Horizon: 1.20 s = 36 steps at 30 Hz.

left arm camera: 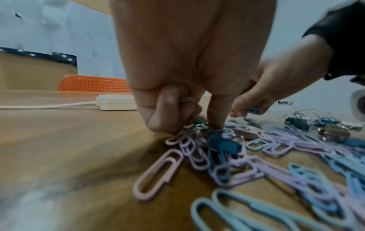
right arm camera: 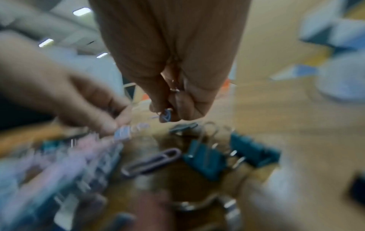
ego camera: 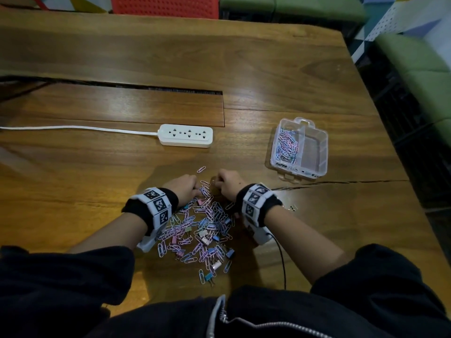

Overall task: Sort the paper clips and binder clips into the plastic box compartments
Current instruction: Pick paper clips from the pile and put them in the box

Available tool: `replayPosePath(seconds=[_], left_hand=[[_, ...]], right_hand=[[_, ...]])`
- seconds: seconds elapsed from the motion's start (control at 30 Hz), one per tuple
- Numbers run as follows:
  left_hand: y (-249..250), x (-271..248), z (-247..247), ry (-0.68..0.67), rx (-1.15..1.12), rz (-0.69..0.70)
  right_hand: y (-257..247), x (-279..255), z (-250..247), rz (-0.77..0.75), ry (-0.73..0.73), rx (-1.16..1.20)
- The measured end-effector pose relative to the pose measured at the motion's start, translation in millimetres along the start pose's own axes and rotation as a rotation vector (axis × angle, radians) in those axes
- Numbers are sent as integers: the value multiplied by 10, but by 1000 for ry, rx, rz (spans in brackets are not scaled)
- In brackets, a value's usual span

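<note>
A heap of paper clips (ego camera: 200, 230) in pink, lilac and blue, with small binder clips (ego camera: 204, 240) mixed through it, lies on the wooden table (ego camera: 280, 76) right in front of the person. The clear plastic box (ego camera: 299, 148) stands open well off to the right and farther away; its left compartment holds paper clips, while the right compartments look bare.

Both hands work at the far edge of the heap, close together. The left hand (ego camera: 183, 189) has its fingers curled down onto the clips; in the left wrist view a pink paper clip (left arm camera: 188, 100) sits tucked between the curled fingers, and the fingertips press into the pile beside a teal binder clip (left arm camera: 225, 144). The right hand (ego camera: 227, 185) is also curled tight, pinching a bluish paper clip (right arm camera: 166, 116) at its fingertips; something metallic shows higher up in the fist, but the blur hides what it is. Two blue binder clips (right arm camera: 205, 159) lie just below that hand.

A single pink clip (ego camera: 201, 169) lies apart, beyond the hands. A white power strip (ego camera: 186, 135) with its cord sits farther back to the left. A slot runs across the tabletop behind it. An orange chair (ego camera: 166, 6) and green seats (ego camera: 419, 69) stand around the table.
</note>
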<state>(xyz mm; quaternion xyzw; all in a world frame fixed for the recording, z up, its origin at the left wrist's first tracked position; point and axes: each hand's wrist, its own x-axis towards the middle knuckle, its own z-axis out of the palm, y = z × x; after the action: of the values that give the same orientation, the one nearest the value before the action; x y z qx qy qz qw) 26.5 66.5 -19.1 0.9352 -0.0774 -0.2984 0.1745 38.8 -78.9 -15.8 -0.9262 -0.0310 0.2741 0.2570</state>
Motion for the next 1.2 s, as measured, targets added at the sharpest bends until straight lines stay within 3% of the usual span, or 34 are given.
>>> replayPosePath(seconds=[0.07,0.2,0.3,0.4,0.5,0.67,0.83,0.93,1.07,1.2], left_hand=[[8,1,7,-25,7,14],[3,10,38,-2,12,57],[-1,31,11,47,-177,47],[-54,84,-54,58,-612,-88],[-51,122,-132,19,-1037,-232],[11,179,-254,95,-1317,-350],[24,288,-244,214,-954,-269],[45,313,-202,227,-550,-202],[60,346,-149,210,-305,-136],[128,324,-136,131,-177,-130]], right_hand=[[115,-20,-23,54,39,365],[248,-94,-107,154,-59,1081],[275,-115,-132,215,-124,1280],[220,-119,-107,281,-167,1388],[120,-77,-67,284,-93,1264],[-84,17,70,122,35,597],[-220,54,210,10,50,96],[-222,67,253,-16,7,-63],[-233,78,273,-17,-50,-148],[-168,29,268,-8,14,-80]])
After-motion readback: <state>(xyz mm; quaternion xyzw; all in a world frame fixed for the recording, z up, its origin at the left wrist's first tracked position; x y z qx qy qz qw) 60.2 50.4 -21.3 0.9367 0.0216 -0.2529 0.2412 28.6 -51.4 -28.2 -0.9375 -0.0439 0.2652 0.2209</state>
